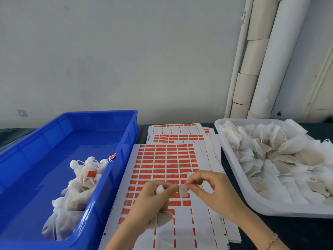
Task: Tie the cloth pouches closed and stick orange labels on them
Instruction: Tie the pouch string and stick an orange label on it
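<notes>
— What's in the hands?

— One pouch (pixel 162 220) and one label (pixel 183 191). The left hand (pixel 153 201) has its fingers curled round the pouch, whose gathered neck pokes up beside the thumb. It's held over the near half of the top sheet (pixel 162 165). The right hand (pixel 212 191) pinches the label between thumb and forefinger, with the other three fingers loosely bent behind. The label shows a pale face from here, and the left thumb tip meets its other edge.

— How many sheets?

— One on top, and the back sheets (pixel 180 132) fanned out beyond it. At least three of those, though I can't count them exactly. The top sheet's far rows are full of orange and its near rows are mostly bare.

— Containers?

— Two. A blue crate (pixel 100 192) on the left and a white tray (pixel 232 159) on the right, with the sheets between them on the dark table (pixel 228 179).

— Finished ones?

— A heap of tied pouches (pixel 81 186) sits in the crate's near right corner, too bunched to count. Two orange tags show there, the first tag (pixel 91 174) on a pouch and the second tag (pixel 112 156) at the rim. The tray's pile of loose pouches (pixel 279 150) is far bigger. There's also one bracelet (pixel 271 241), on the right wrist.
</notes>
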Available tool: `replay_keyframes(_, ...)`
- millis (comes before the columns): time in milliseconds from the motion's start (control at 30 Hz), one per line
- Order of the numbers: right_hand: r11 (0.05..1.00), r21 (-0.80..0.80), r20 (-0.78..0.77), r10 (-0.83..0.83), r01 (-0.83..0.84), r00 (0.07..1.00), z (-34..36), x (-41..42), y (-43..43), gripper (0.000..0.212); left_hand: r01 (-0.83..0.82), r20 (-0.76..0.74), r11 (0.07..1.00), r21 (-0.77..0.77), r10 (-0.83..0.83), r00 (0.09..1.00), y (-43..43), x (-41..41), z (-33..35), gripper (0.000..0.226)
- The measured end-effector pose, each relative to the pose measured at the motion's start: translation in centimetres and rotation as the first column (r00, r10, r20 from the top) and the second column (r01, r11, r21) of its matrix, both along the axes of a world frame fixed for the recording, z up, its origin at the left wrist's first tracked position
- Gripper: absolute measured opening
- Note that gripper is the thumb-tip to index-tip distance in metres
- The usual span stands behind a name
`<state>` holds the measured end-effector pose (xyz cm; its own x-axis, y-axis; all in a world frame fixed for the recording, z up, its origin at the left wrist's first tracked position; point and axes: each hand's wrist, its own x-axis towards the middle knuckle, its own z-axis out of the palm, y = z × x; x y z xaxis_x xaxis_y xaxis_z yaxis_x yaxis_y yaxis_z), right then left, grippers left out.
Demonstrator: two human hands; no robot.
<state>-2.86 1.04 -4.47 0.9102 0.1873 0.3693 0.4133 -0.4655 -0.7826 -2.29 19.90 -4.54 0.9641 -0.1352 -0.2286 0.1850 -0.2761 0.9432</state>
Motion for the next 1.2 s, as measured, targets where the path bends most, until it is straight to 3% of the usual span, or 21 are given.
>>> replay_keyframes(167,0.984,-0.176,0.266,0.047,0.001,0.963,-0.4,-0.2,-0.2,0.014,-0.036,-0.14,0.985,-0.167,0.012,0.99,0.1,0.1,0.1,0.02)
replay_keyframes(300,0.965,-0.259,0.407,0.082,0.029,0.91,-0.9,-0.1,-0.4,0.014,-0.062,-0.188,0.979,-0.192,0.025,0.982,0.0,0.3,0.0,0.03)
replay_keyframes(500,0.953,-0.296,0.471,0.092,0.059,0.877,-1.3,0.0,-0.6,0.016,-0.07,-0.201,0.975,-0.209,0.027,0.979,-0.1,0.3,0.1,0.02)
replay_keyframes(767,0.884,-0.456,0.499,0.157,0.104,0.852,-1.4,-0.3,-0.8,0.021,-0.086,-0.165,0.975,-0.205,0.052,0.985,-0.6,-0.1,0.3,0.03)
replay_keyframes(867,0.934,-0.351,0.433,0.094,0.072,0.896,-1.3,-0.6,-0.6,0.021,-0.117,-0.079,0.981,-0.158,0.106,0.991,-1.0,-0.4,0.5,0.014)
replay_keyframes(933,0.992,-0.104,0.307,-0.04,0.076,0.951,-1.0,-1.0,0.2,0.019,-0.138,-0.028,0.979,-0.151,0.135,0.99,-1.1,-0.6,0.5,0.009)
replay_keyframes(1000,0.987,0.106,0.14,-0.135,0.121,0.981,-0.8,-1.1,1.0,0.013,-0.133,0.021,0.982,-0.132,0.137,0.99,-1.1,-0.8,0.6,0.007)
replay_keyframes(1100,0.981,0.143,-0.021,-0.131,0.133,0.991,-1.2,-0.7,1.8,0.007,-0.107,0.106,0.992,-0.065,0.114,0.988,-1.0,-0.9,0.8,0.006)
replay_keyframes(1200,0.974,0.178,-0.052,-0.134,0.141,0.99,-1.5,-0.4,2.3,0.005,-0.109,0.177,0.994,0.033,0.101,0.979,-0.8,-1.0,0.9,0.007)
